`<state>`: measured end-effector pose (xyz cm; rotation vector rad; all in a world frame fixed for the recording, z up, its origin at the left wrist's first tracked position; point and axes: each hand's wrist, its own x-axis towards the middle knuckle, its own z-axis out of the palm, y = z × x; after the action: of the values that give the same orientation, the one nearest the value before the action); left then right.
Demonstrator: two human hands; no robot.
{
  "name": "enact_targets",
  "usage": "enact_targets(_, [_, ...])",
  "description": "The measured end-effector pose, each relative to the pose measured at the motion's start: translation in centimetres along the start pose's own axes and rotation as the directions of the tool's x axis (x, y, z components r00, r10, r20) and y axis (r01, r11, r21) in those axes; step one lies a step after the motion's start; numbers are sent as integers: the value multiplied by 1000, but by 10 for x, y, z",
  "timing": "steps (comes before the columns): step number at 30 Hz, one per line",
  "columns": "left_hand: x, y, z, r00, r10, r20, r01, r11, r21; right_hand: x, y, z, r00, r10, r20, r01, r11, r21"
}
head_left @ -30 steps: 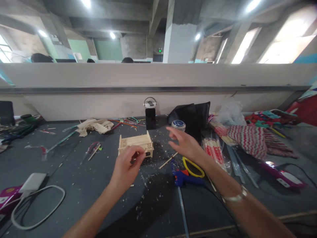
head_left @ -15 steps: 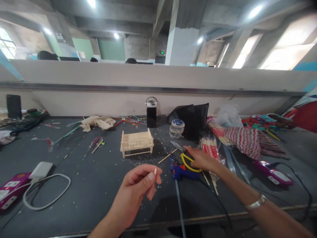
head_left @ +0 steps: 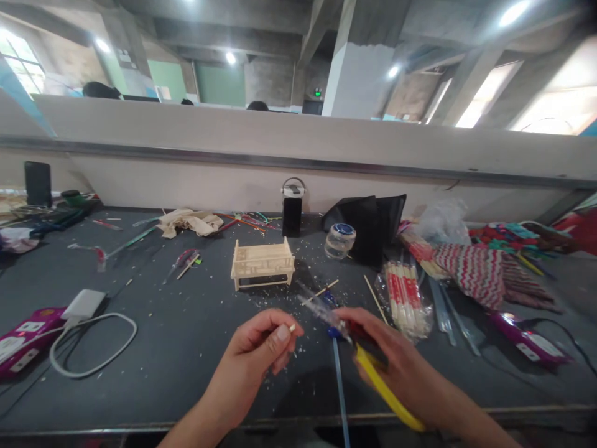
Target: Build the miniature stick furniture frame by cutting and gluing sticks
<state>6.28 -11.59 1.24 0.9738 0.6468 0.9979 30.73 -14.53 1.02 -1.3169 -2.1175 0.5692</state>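
Note:
Between thumb and fingers, my left hand (head_left: 256, 354) pinches a short wooden stick (head_left: 292, 328). My right hand (head_left: 396, 354) is wrapped round yellow-handled scissors (head_left: 387, 389), whose blurred blades point up and left toward my left hand without touching it. Behind both hands a small wooden stick frame (head_left: 263, 264) stands upright on the dark table (head_left: 186, 336). A blue glue gun (head_left: 333, 331) lies partly hidden behind the scissors, with a clear glue stick (head_left: 340, 392) in front of it.
Packaged sticks (head_left: 405, 298) lie right, below a striped cloth (head_left: 471, 267). A lidded jar (head_left: 340, 241) and a black phone (head_left: 291, 216) stand at the back. Purple power strips (head_left: 30, 339) sit at both sides, one with a white charger (head_left: 84, 306). Loose sticks and scraps are scattered about.
My right hand has picked up the scissors and brought them left and nearer, over the glue gun. My left hand still pinches the stick, now tilted differently. The view has shifted slightly.

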Motion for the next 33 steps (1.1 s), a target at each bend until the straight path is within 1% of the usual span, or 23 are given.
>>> enact_targets(3, [0, -4, -3, 1000, 12, 13, -12, 1000, 14, 2, -27, 5, 996, -46, 74, 47, 999, -12])
enact_targets(6, [-1, -6, -7, 1000, 14, 8, -14, 1000, 24, 8, -36, 5, 994, -57, 90, 62, 997, -53])
enact_targets(11, [-3, -10, -10, 1000, -8, -17, 10, 997, 73, 12, -36, 3, 987, -72, 142, 92, 985, -144])
enact_targets(13, [-3, -12, -10, 999, -31, -19, 32, 997, 68, 12, -37, 2, 985, -67, 157, 97, 977, -191])
enact_targets(16, [-3, -14, -10, 999, -38, -10, 39, 998, 58, 14, -40, 0, 982, -63, 180, 101, 972, -213])
enact_targets(25, [-1, -15, -11, 999, -26, 21, 25, 998, 64, 13, -39, 5, 983, -68, 172, 114, 954, -278])
enact_targets(27, [-2, -15, -12, 999, -36, 13, 35, 996, 82, 12, -39, 5, 982, -57, 183, 106, 957, -269])
enact_targets(30, [-3, -16, -14, 999, -49, 15, 48, 996, 74, 13, -40, 4, 976, -53, 210, 98, 973, -210])
enact_targets(33, [-3, -16, -13, 999, -37, 31, 35, 998, 59, 13, -40, 3, 973, -52, 226, 92, 981, -171])
